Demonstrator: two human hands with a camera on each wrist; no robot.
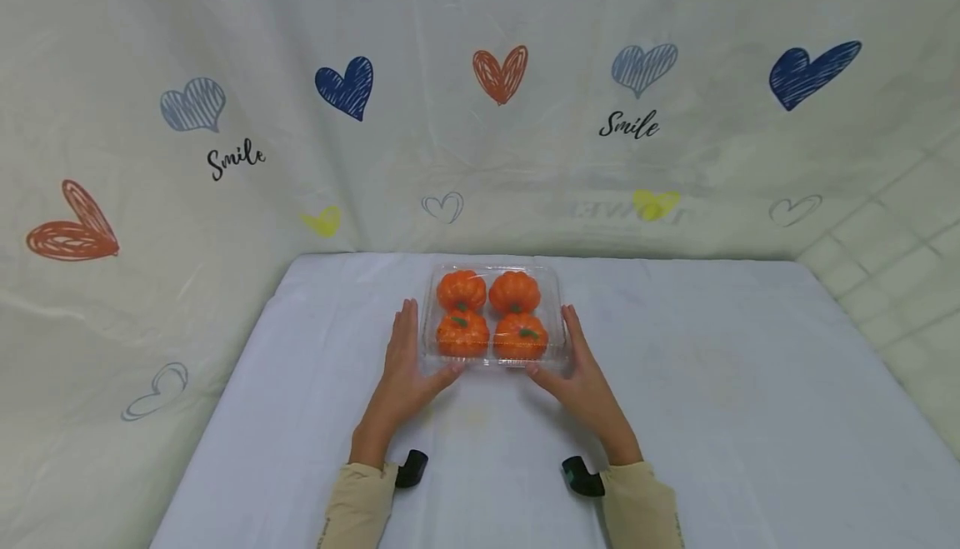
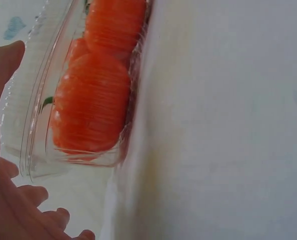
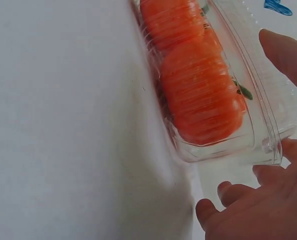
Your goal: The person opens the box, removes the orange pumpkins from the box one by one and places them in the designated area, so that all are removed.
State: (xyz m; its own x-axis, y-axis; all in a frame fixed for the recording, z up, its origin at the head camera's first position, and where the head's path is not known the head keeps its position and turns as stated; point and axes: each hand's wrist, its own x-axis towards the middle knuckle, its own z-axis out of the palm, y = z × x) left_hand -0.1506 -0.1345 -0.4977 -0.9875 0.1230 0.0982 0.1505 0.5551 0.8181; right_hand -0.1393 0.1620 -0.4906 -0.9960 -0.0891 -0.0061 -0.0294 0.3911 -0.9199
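A clear plastic clamshell box [image 1: 491, 361] with its lid down sits on the table in the head view. Inside it are several small orange pumpkins [image 1: 462, 334] with green stems. My left hand [image 1: 405, 374] is at the box's left side, fingers straight and thumb near the front edge. On the other side my right hand [image 1: 588, 382] mirrors it, its fingers extended along the right end. In the left wrist view the thumb stands apart from the lid beside a pumpkin [image 2: 92, 105]. The right wrist view shows fingers close at the box's end, near another pumpkin [image 3: 203, 95].
A white cloth covers the table [image 1: 720, 416]. Behind it hangs a pale curtain [image 1: 480, 149] printed with hearts and the word Smile. Black wrist devices [image 1: 412, 468] show at both tan sleeves [image 1: 358, 503].
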